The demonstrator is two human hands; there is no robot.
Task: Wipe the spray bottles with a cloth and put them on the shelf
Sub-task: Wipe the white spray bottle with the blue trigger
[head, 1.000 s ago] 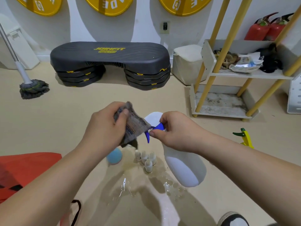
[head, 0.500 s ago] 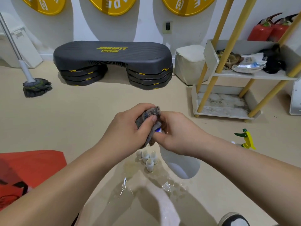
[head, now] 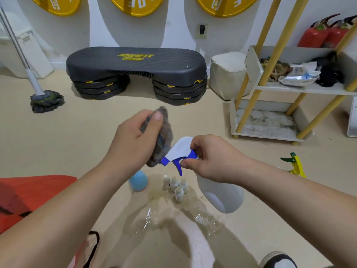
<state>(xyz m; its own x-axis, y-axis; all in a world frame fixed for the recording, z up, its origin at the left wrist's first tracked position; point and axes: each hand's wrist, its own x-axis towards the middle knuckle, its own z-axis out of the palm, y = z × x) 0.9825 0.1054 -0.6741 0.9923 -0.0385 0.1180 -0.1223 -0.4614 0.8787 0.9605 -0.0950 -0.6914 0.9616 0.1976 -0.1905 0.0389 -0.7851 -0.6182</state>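
While the white spray bottle (head: 220,192) hangs mid-air over the wet floor (head: 173,229), long axis slanting down toward the person, the right hand (head: 210,157) pinches its neck and the left hand (head: 135,140), bunching the cloth (head: 164,138), meets the nozzle; the shelf (head: 270,124) lies well right.

Gym room, aerobic step (head: 135,62) (branded), mop (head: 46,100)

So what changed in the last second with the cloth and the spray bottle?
Half a second ago the left hand pressed the cloth over the sprayer head; now it has drawn the cloth up and leftward, baring the head again. The right hand keeps gripping the white spray bottle at its neck. The small bottles and blue ball on the floor stayed put.
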